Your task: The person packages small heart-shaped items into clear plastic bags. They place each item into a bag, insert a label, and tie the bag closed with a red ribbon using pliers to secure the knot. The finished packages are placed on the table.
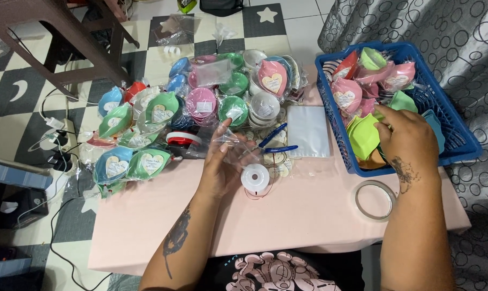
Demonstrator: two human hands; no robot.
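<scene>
My left hand [220, 164] holds a small clear plastic bag [230, 141] pinched between its fingers over the pink table [287, 215]. A white spool of thread [255, 178] lies just right of that hand. My right hand [408, 137] reaches into the blue plastic basket [459, 134] and rests on the coloured leaf-shaped pieces [362, 134] inside, green and pink ones; whether it grips one I cannot tell. Blue-handled scissors [273, 141] lie between the two hands.
A heap of bagged coloured leaf-shaped items [147, 129] and round tubs [233, 108] covers the table's far left. A stack of clear bags [307, 131] lies beside the basket. A tape roll [375, 199] sits near the right edge. A brown chair [66, 37] and cables [55, 151] are on the floor at left.
</scene>
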